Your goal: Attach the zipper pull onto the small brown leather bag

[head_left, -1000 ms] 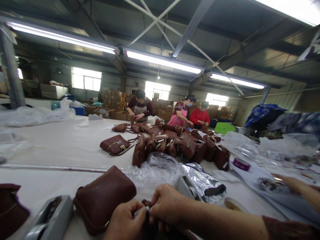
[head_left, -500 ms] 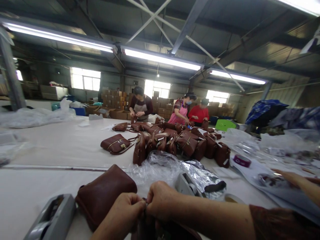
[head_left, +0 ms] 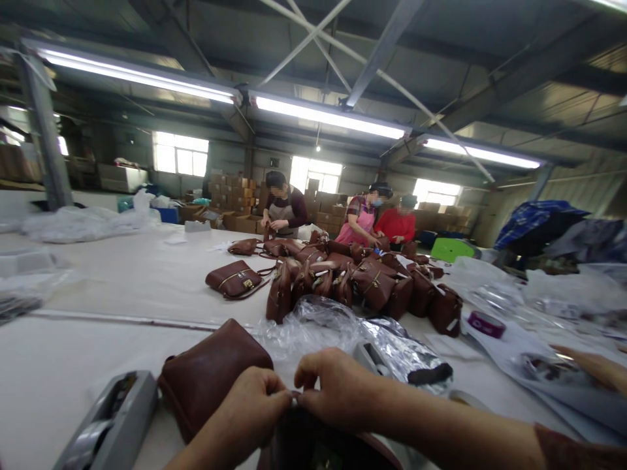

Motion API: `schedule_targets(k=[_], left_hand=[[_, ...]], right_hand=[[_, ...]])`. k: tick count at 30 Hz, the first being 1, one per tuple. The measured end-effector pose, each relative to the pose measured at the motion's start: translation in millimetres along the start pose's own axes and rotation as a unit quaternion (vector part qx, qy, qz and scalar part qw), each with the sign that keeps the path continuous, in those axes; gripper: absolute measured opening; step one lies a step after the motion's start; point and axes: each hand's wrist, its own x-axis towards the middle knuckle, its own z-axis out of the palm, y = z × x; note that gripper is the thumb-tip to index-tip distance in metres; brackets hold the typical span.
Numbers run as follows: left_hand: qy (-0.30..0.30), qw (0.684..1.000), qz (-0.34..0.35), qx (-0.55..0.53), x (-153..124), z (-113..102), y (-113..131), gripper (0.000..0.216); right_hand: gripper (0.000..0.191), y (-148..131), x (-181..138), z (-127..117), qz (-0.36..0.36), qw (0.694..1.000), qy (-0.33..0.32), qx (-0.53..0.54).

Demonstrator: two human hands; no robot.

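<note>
The left hand [head_left: 249,408] and right hand [head_left: 337,391] each pinch, in a narrow grip, a small fitting atop the dark bag [head_left: 313,447] at the bench [head_left: 98,300] edge; fine fingertip alignment appears required next.

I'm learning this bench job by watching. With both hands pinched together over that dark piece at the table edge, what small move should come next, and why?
Probably keep the pinch and draw the fingertips slightly apart. The left hand and right hand meet at a small spot above the dark bag part, which is mostly hidden, so what they pinch cannot be told. The brown handbag lies just left, untouched.
</note>
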Motion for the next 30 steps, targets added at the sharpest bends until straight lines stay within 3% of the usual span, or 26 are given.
schedule_targets(k=[4,7,10,13,17,22,26,30], left_hand=[[-0.011,0.999,-0.028,-0.028,2.1,0.3,-1.1,0.015],[-0.011,0.999,-0.034,-0.03,0.0,-0.6,-0.8,0.017],[0.013,0.999,0.033,0.032,-8.1,-0.1,1.9,0.021],[0.082,0.972,0.134,0.172,-17.7,4.8,3.2,0.026],[0.127,0.938,0.16,0.28,-23.7,10.9,3.2,0.033],[0.106,0.957,0.142,0.229,-16.9,4.4,9.7,0.026],[0.058,0.99,0.057,0.115,-7.2,0.1,13.0,0.02],[0.017,0.999,0.001,0.029,-3.8,1.9,11.5,0.022]], right_hand=[[0.025,2.6,-2.7,6.4,-0.079,0.996,0.049,-0.018],[0.026,4.0,-0.8,12.4,-0.089,0.995,0.052,-0.011],[0.029,7.0,3.5,11.8,-0.062,0.997,0.05,0.008],[0.033,10.7,6.3,8.2,-0.079,0.997,0.013,0.021],[0.035,14.4,6.7,9.0,-0.125,0.992,-0.005,0.003],[0.028,15.0,8.0,17.0,-0.113,0.993,0.027,-0.015],[0.026,14.2,6.3,22.6,-0.121,0.988,0.057,-0.074],[0.023,16.7,4.1,27.3,-0.129,0.98,0.061,-0.137]])
